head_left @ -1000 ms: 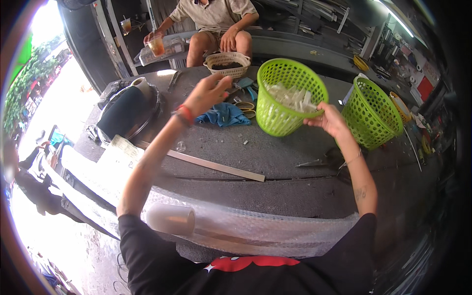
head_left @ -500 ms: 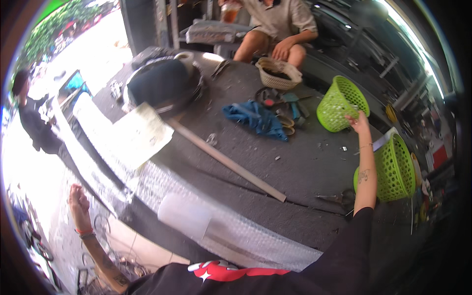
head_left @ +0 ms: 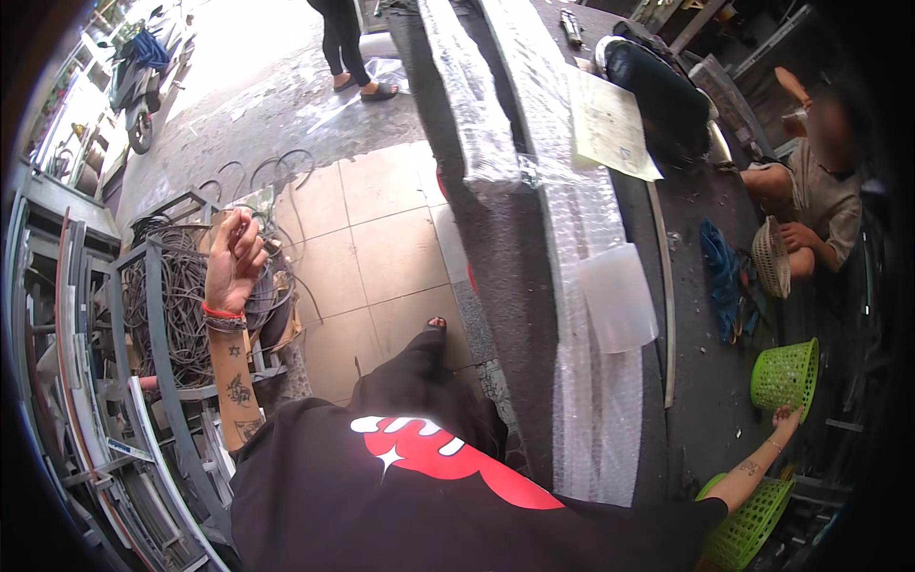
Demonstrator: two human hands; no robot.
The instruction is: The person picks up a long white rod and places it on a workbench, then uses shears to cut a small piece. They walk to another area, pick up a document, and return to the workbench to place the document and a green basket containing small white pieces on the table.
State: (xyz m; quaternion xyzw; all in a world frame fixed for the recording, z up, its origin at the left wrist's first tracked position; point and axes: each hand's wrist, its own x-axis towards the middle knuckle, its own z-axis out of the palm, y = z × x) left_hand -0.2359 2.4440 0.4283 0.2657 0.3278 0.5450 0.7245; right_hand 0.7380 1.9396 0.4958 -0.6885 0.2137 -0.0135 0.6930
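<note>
My right hand [head_left: 785,418] reaches out to the right, its fingers closed at the rim of a bright green perforated plastic basket [head_left: 774,377] tipped on its side on the dark table. A second green basket [head_left: 748,526] lies partly under my right forearm. My left hand [head_left: 235,259] is raised in the air on the left, away from the table. Its fingers are curled inward, and whatever they may hold is too small to make out. Below it lies a tangled heap of grey cords [head_left: 172,315] in a metal frame.
Long bubble-wrapped pieces [head_left: 596,419] lie along the table, beside a yellowish paper sheet [head_left: 610,119] and a narrow strip [head_left: 660,286]. A blue cloth [head_left: 720,276] lies nearer a seated person [head_left: 829,191] and a cream basket [head_left: 770,255]. Metal profiles [head_left: 81,381] stand left; another person's legs [head_left: 345,43] show beyond.
My view has swung left, bringing the tiled floor, cords and metal racks into sight while the table shifts right. My right hand stays at the green basket; my left hand remains raised and curled.
</note>
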